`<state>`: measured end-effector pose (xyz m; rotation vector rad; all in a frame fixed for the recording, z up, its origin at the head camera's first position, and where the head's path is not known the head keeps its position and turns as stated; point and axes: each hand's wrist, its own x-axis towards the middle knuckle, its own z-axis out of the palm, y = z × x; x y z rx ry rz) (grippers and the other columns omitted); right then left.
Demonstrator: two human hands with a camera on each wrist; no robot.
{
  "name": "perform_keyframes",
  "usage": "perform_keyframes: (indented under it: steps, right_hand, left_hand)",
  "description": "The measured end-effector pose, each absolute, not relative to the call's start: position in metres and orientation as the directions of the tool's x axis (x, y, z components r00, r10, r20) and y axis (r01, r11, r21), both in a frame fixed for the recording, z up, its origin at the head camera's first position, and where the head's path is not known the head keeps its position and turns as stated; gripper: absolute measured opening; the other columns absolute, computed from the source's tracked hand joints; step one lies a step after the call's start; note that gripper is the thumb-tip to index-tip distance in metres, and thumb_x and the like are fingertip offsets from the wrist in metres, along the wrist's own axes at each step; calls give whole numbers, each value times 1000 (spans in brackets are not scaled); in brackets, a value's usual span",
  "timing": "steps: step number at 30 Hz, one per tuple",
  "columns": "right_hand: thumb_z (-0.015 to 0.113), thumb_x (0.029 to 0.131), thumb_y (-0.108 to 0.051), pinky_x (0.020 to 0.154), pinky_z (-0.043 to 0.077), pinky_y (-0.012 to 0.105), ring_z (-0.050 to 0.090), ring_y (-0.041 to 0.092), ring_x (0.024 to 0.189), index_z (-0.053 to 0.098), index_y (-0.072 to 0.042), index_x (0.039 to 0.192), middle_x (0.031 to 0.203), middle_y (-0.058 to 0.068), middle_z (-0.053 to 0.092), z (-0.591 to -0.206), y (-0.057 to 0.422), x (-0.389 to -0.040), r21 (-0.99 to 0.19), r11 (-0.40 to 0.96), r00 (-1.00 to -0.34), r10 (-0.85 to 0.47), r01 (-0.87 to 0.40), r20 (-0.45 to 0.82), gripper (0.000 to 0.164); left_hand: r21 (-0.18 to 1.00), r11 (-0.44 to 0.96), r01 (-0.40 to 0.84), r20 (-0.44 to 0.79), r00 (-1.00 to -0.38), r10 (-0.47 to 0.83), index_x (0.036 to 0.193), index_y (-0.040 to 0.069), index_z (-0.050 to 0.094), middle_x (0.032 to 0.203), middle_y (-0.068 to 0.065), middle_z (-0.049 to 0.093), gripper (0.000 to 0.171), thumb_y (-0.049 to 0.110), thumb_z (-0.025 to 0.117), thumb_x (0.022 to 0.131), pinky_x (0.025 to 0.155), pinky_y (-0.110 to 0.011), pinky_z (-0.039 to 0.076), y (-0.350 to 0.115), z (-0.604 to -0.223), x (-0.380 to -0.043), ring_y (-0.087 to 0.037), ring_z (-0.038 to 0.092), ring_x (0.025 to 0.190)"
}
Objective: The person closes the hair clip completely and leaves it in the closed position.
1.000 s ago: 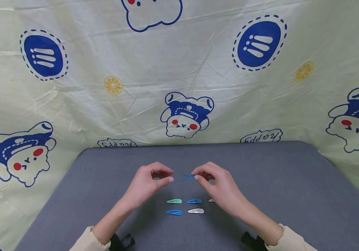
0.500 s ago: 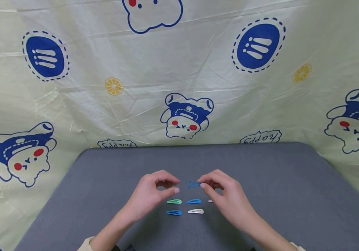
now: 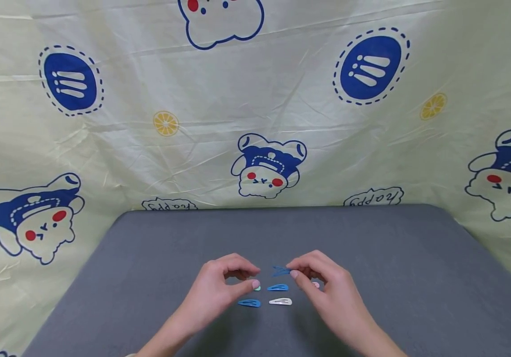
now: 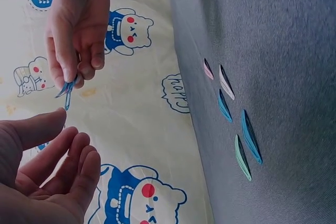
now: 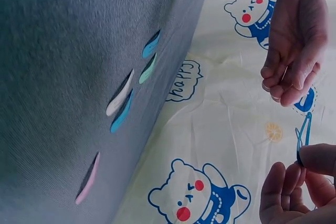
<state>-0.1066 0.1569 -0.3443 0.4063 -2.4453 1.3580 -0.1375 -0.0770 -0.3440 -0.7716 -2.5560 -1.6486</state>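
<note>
My right hand (image 3: 333, 292) pinches a blue snap hair clip (image 3: 281, 270) between thumb and fingers. Its two parts stand sprung apart, which the right wrist view shows on the held clip (image 5: 307, 129). Facing it, my left hand (image 3: 217, 287) hovers with loosely bent fingers and a gap to the thumb, holding nothing. Below the hands lie more snap clips: one blue (image 3: 278, 287), another blue (image 3: 250, 303) and a white one (image 3: 280, 301). A green clip (image 4: 242, 158) is mostly hidden behind my left thumb in the head view. My right hand partly covers a pink clip (image 3: 315, 284).
A dark grey cloth-covered table (image 3: 170, 238) carries the clips near its middle. Behind it hangs a pale curtain (image 3: 210, 89) printed with bears and orange slices, close against the table's far edge.
Both hands have come down in the head view, nearer the clips on the table, and a little to the right. The blue clip has stayed in my right hand, sprung apart throughout.
</note>
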Motion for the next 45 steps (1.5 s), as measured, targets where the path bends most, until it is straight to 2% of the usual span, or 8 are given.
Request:
perform_keyframes:
  steps: [8,16,23,28,35,39,45]
  right_hand:
    - [69,92,-7,75,50,26,58,7,79,70,-29,98,92,-7,63,-355,157,-99,-749,469,-871,-99,-468,482,23]
    - [69,92,-8,73,52,27,60,8,79,69,-29,99,93,-10,62,-360,157,-98,-755,434,-857,-88,-492,508,22]
    - [70,91,-5,71,51,26,59,8,80,70,-28,100,93,-7,64,-362,156,-98,-737,416,-834,-106,-532,542,24]
    - [71,89,-2,72,51,26,59,9,80,70,-25,100,93,-6,64,-365,154,-98,-710,409,-806,-126,-573,578,26]
    - [71,90,-5,70,51,25,59,6,79,70,-30,100,94,-15,60,-364,150,-94,-718,437,-829,-135,-542,543,27]
    - [70,91,-9,67,50,25,58,5,78,70,-30,99,94,-17,59,-363,149,-92,-722,454,-842,-136,-522,522,23]
    - [70,92,-10,65,49,25,57,4,77,69,-32,100,95,-17,59,-365,147,-89,-704,464,-829,-134,-537,544,23]
  left_hand:
    - [863,320,390,275,-895,350,96,26,75,94,14,67,16,19,80,83,85,-32,51,-76,-344,-132,-11,63,87]
    - [860,340,381,262,-901,347,99,27,74,97,16,66,18,23,81,83,88,-32,50,-73,-344,-130,-10,62,91]
    - [868,312,385,271,-896,352,101,29,74,98,16,66,21,27,82,82,90,-35,50,-71,-344,-125,-10,62,92]
    - [855,305,419,304,-883,359,103,28,74,99,16,66,25,24,83,81,88,-33,50,-70,-346,-123,-9,62,92]
    - [838,286,465,343,-856,387,104,27,73,99,17,65,25,24,82,81,86,-31,51,-67,-349,-121,-10,62,92]
    - [847,276,455,326,-854,406,102,27,74,98,15,66,21,23,82,82,82,-29,51,-66,-351,-122,-12,63,91]
    - [845,238,479,361,-839,407,97,27,75,96,12,68,14,31,79,84,77,-30,52,-65,-357,-123,-15,64,87]
